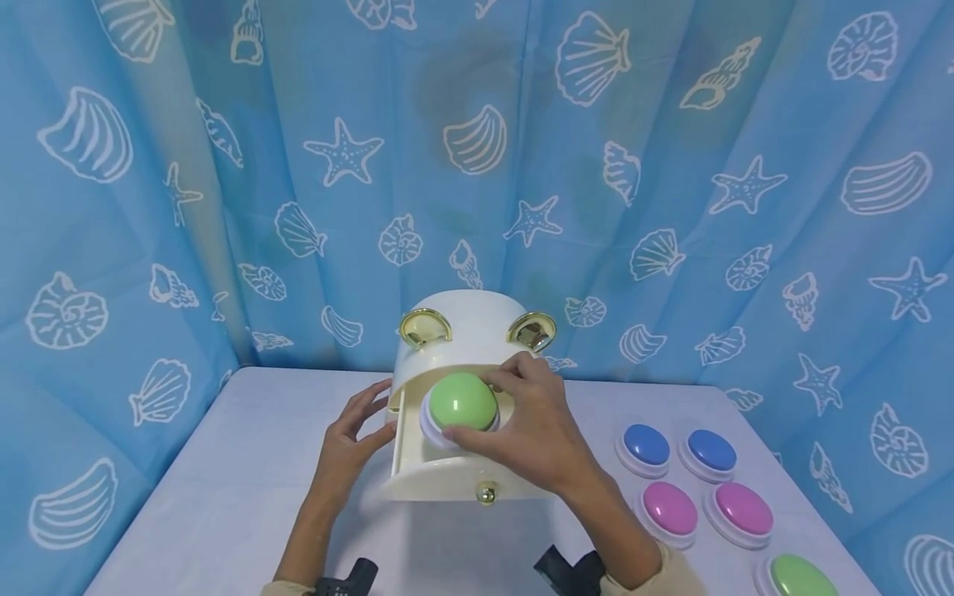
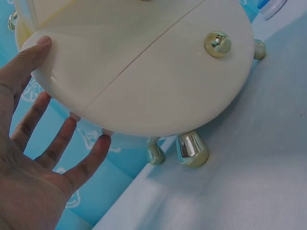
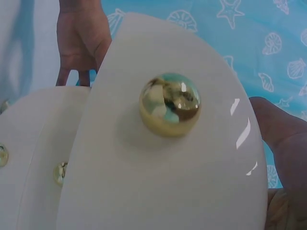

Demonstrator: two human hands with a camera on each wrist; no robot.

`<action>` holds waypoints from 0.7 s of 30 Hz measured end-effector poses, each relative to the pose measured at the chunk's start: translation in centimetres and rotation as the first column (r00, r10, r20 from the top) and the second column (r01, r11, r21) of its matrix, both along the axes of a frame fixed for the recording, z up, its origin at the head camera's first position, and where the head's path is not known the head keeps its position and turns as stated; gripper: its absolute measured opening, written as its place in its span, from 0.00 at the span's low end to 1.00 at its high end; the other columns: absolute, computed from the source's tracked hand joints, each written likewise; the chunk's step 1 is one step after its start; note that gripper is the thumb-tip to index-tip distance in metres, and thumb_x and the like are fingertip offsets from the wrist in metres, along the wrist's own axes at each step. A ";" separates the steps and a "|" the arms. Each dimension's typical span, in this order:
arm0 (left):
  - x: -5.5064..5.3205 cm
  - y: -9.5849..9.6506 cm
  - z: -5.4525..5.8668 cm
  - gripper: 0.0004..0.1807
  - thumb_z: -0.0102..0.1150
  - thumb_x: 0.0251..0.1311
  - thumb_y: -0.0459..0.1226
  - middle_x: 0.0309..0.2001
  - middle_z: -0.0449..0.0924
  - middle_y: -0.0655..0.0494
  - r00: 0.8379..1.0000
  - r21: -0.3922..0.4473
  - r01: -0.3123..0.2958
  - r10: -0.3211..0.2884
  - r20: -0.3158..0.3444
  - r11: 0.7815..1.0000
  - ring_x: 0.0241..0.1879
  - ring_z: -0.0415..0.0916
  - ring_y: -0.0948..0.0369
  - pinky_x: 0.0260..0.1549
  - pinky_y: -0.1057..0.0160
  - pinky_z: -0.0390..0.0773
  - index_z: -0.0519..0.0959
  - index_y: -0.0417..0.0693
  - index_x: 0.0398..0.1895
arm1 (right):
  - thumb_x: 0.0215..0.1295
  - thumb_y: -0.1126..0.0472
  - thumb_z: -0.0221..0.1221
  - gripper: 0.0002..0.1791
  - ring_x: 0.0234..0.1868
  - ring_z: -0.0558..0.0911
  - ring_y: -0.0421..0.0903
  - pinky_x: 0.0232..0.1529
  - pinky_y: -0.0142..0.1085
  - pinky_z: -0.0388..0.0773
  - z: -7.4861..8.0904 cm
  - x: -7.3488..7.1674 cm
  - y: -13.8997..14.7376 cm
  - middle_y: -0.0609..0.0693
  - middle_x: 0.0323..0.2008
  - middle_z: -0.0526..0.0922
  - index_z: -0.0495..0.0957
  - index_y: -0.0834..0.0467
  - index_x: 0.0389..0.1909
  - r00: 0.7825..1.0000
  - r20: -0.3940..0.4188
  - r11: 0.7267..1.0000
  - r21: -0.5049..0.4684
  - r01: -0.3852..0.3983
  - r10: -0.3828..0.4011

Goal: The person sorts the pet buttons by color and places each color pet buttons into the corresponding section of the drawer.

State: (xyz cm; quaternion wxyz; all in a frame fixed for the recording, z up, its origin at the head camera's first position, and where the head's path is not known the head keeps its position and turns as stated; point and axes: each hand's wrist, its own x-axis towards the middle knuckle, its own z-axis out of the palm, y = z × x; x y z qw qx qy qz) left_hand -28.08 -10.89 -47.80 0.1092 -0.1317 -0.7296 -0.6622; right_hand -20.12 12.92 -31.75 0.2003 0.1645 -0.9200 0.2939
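A white rounded cabinet (image 1: 477, 331) with gold ears stands near the table's back, its upper drawer (image 1: 417, 483) pulled out and a gold knob (image 1: 487, 493) on the drawer front. My right hand (image 1: 538, 418) pinches a green dome button with a white base (image 1: 462, 401) between thumb and fingers, inside the outline of the drawer. My left hand (image 1: 352, 439) rests against the cabinet's left side, fingers spread and nearly straight. In the left wrist view the left thumb (image 2: 41, 50) lies at the curved front edge. The right wrist view shows the drawer front hiding the green button.
On the table's right side sit two blue buttons (image 1: 646, 445), two pink buttons (image 1: 669, 507) and another green button (image 1: 801, 575). Gold feet (image 2: 192, 149) lift the cabinet off the white table (image 1: 246, 463). A blue shell-patterned curtain (image 1: 477, 190) hangs behind and at both sides.
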 end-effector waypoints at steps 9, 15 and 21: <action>-0.3 0.0 -0.2 0.32 0.70 0.60 0.47 0.69 0.66 0.69 1.000 -0.003 0.007 -0.007 -0.006 1.000 0.70 0.64 0.51 0.65 0.32 0.59 0.73 0.69 0.68 | 0.41 0.38 0.77 0.39 0.43 0.69 0.43 0.43 0.41 0.68 0.1 -0.3 -0.8 0.45 0.39 0.72 0.84 0.55 0.54 1.000 0.017 0.999 0.051 -0.013 0.012; -0.1 0.1 -0.2 0.32 0.70 0.59 0.48 0.70 0.66 0.67 1.000 -0.004 0.005 -0.005 0.002 1.000 0.70 0.65 0.51 0.64 0.32 0.60 0.73 0.68 0.68 | 0.46 0.36 0.74 0.39 0.46 0.71 0.45 0.47 0.45 0.67 0.1 -0.4 -1.0 0.47 0.42 0.74 0.83 0.55 0.57 0.998 0.066 0.995 0.094 0.010 -0.016; -0.2 -0.1 -0.1 0.32 0.69 0.60 0.49 0.70 0.65 0.66 1.000 -0.006 0.004 -0.004 0.003 1.000 0.70 0.64 0.51 0.64 0.32 0.60 0.73 0.67 0.68 | 0.52 0.42 0.74 0.32 0.50 0.71 0.45 0.48 0.45 0.70 0.4 -0.1 -0.3 0.45 0.45 0.75 0.84 0.54 0.55 0.999 0.049 1.000 0.008 0.022 -0.022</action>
